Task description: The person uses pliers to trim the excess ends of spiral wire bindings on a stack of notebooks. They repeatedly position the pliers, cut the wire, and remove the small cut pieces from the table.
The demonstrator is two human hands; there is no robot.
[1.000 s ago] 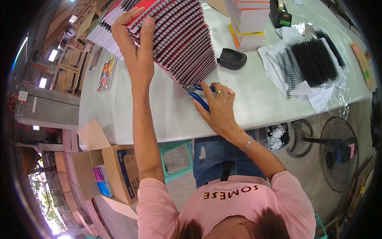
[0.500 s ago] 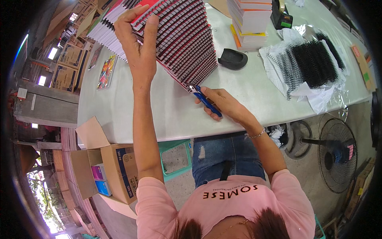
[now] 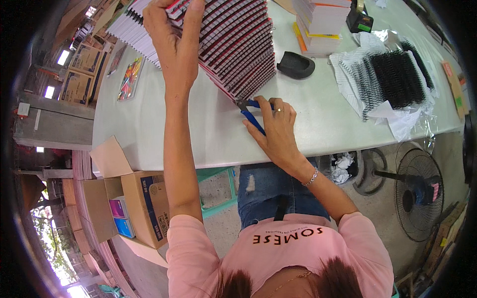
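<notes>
A tilted stack of spiral-bound notebooks (image 3: 236, 49) stands on the white table, black coils and red cover edges facing me. My left hand (image 3: 176, 49) is closed round its upper left end, thumb on the near side. Low at the stack's near corner, my right hand (image 3: 278, 126) grips a pair of blue-handled wire cutters (image 3: 253, 119). The handles are spread, and the cutters' jaws touch or nearly touch the coil ends there. Whether a wire lies between the jaws is too small to tell.
On the table (image 3: 208, 144) are a black curved holder (image 3: 296, 65), a pile of black plastic coils (image 3: 397, 79) on wrapping, stacked paper pads (image 3: 320, 30), a tape dispenser (image 3: 359, 20) and more bound notebooks (image 3: 136, 37). An open carton (image 3: 144, 203) and a fan (image 3: 420, 193) stand beyond the near edge.
My right hand has turned over, its back now up, and the cutters' handles have spread apart. The cutters stay at the stack's near corner; my left hand keeps its hold.
</notes>
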